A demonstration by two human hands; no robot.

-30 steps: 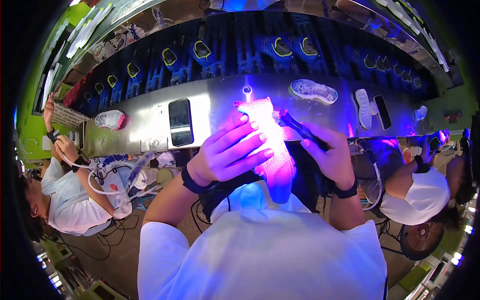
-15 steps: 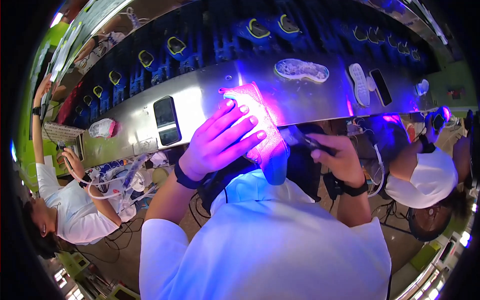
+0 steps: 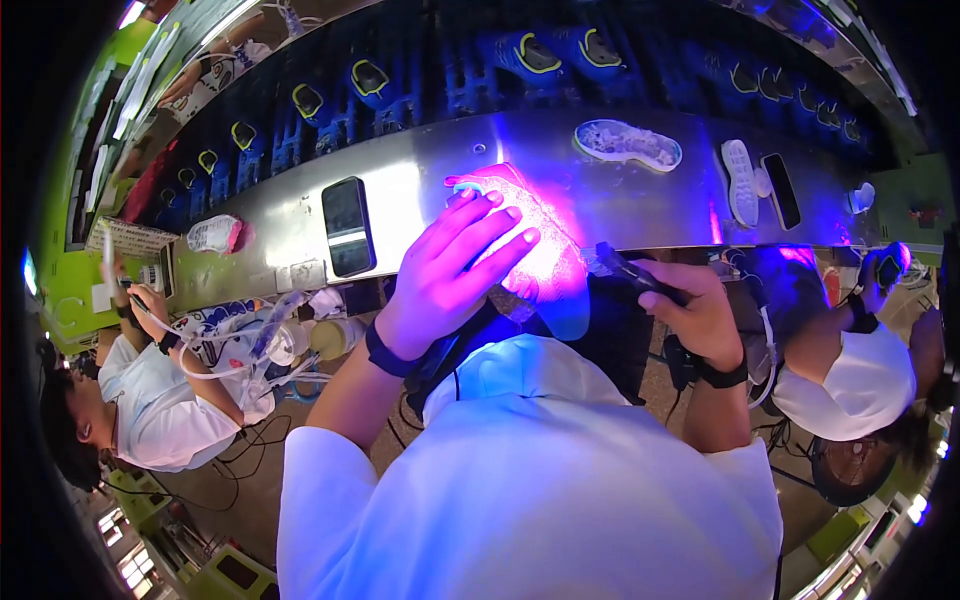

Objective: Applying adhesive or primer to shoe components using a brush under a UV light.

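Under bright pink and violet light, a shoe lies tilted across the near edge of the metal bench. My left hand holds it from the left, fingers stretched over its upper; the thumb is hidden. A glare washes out the shoe's surface detail. To the right, my right hand is closed round the dark handle of a brush. The brush head points left at the shoe's side, and whether the bristles touch it I cannot tell.
On the metal bench lie a phone, a pale shoe sole, a white sole, a second phone and a white-pink shoe part. Blue shoes line the rack behind. Co-workers sit at both sides.
The shoe has turned, its near end now lower and broader to view. The brush has tilted, its head rising toward the shoe. The co-worker on the left has drawn in a raised arm.
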